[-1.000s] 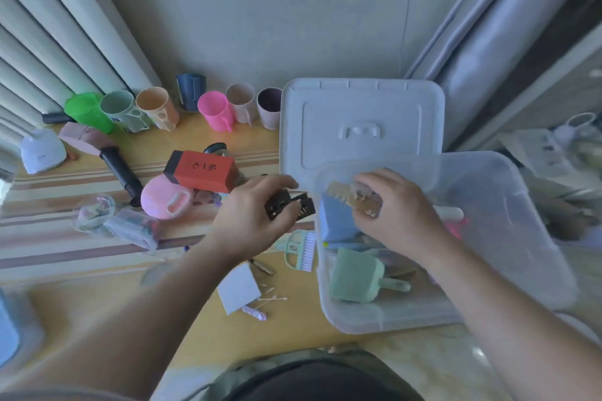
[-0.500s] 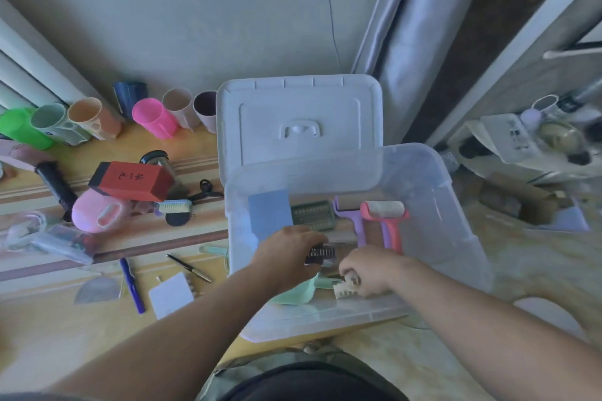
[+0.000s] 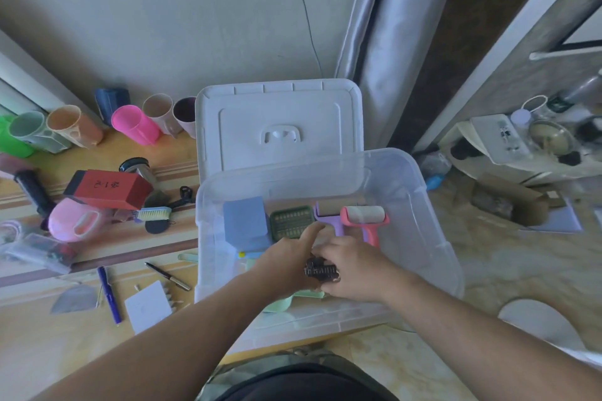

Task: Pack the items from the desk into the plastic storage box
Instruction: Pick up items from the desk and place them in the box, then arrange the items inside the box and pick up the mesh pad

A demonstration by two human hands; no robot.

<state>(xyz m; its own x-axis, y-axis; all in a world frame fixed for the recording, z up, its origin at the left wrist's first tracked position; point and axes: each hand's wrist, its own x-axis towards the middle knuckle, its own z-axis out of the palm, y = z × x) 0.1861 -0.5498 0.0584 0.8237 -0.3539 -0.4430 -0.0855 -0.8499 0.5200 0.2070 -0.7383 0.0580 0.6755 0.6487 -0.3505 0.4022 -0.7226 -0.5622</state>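
So we've got the box sitting at the desk's near edge, clear plastic with see-through walls, its white lid propped behind it against the wall. Inside we can see a blue block, a green grater, a purple roller and a pink roller lined up along the back, plus something mint green near the front. Both our hands are down inside the box. Left hand has its fingers curled around a dark toothed clip, index finger sticking out. Right hand is curled just beside it, touching the clip, but we can't tell if it's holding anything. Cups, pens and a red box are out on the desk.
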